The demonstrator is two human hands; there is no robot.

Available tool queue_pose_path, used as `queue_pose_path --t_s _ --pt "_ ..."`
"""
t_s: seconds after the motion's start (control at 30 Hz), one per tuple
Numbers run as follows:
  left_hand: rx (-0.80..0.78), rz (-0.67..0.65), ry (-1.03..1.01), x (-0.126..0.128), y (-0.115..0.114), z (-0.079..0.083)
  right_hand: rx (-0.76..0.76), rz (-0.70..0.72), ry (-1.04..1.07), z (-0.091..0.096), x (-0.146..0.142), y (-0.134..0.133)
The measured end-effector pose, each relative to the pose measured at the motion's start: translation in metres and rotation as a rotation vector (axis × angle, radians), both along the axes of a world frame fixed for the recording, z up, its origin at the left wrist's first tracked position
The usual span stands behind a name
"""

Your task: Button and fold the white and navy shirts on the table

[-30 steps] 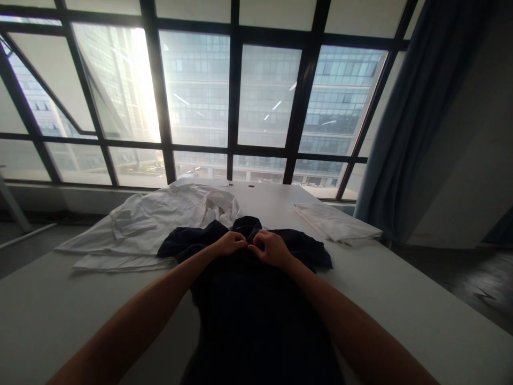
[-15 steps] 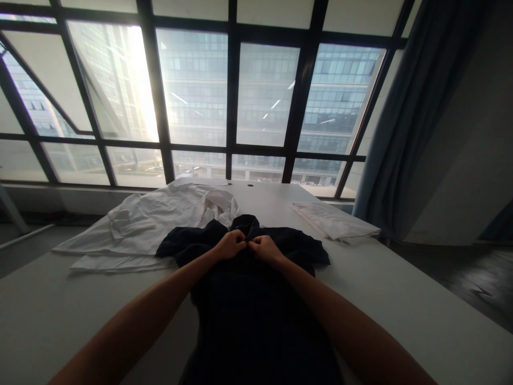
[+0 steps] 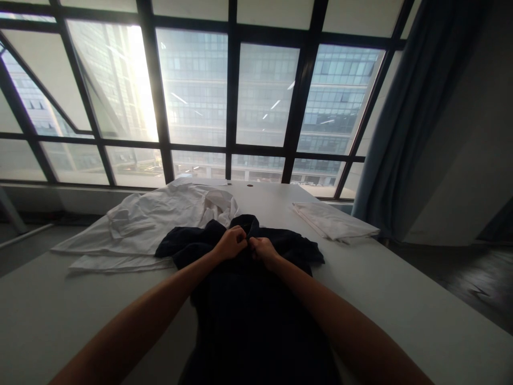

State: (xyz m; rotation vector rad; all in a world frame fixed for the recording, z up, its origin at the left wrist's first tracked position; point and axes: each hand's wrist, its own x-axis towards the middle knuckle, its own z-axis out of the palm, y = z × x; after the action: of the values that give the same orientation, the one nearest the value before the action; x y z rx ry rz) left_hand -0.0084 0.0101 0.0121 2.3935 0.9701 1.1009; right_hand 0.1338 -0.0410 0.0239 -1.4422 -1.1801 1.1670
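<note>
A dark navy shirt (image 3: 256, 315) lies spread on the white table (image 3: 404, 299), its collar toward the window and its short sleeves out to both sides. Just below the collar, my left hand (image 3: 231, 243) pinches the front of the shirt with bent fingers. Close beside it, my right hand (image 3: 262, 251) is closed on the opposite side of the shirt front. A narrow gap separates the two hands. Whatever small part lies between the fingertips is hidden.
A rumpled white garment (image 3: 160, 214) lies to the left, partly under the navy sleeve. Folded white cloth (image 3: 334, 222) rests near the table's right edge. Beyond the table is a black-framed window (image 3: 264, 96); a blue curtain (image 3: 385, 160) hangs at the right.
My right hand has shifted slightly and curled its fingers more. The shirt's right sleeve has drawn in a little to the left. My left hand stays almost in place.
</note>
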Motion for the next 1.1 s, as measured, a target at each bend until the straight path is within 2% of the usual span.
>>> queue_pose_path --t_s 0.2,0.4,0.53,0.63,0.73,0.83,0.9,0.93,1.0,1.03,1.1 --pt "0.228 0.007 0.200 0.001 -0.012 0.003 0.003 -0.026 -0.020 -0.004 0.002 0.005" --pt "0.181 0.052 0.220 -0.004 -0.019 0.010 0.077 0.033 0.092 -0.008 0.012 0.009" --pt "0.224 0.040 0.289 -0.008 -0.018 0.009 0.097 0.132 0.122 -0.006 0.022 0.011" --pt "0.237 -0.005 0.334 -0.009 -0.015 0.003 0.154 0.154 -0.058 -0.005 0.029 0.016" --pt "0.224 0.005 0.362 -0.008 -0.014 -0.001 0.256 0.051 -0.295 -0.002 0.036 0.022" --pt "0.206 0.165 0.429 -0.012 -0.012 0.005 0.378 -0.169 -0.656 0.010 0.055 0.024" --pt "0.193 0.325 0.482 -0.020 -0.008 0.014 0.393 -0.243 -0.914 0.020 0.076 0.022" --pt "0.160 0.397 0.508 -0.026 -0.005 0.020 0.351 -0.220 -0.993 0.024 0.087 0.020" --pt "0.016 0.477 0.564 -0.038 0.000 0.029 0.207 -0.077 -1.042 0.028 0.107 0.016" --pt "-0.071 0.468 0.592 -0.043 0.001 0.032 0.138 -0.004 -1.041 0.028 0.114 0.014" --pt "-0.195 0.364 0.617 -0.051 0.000 0.036 0.052 0.092 -1.037 0.026 0.122 0.009"
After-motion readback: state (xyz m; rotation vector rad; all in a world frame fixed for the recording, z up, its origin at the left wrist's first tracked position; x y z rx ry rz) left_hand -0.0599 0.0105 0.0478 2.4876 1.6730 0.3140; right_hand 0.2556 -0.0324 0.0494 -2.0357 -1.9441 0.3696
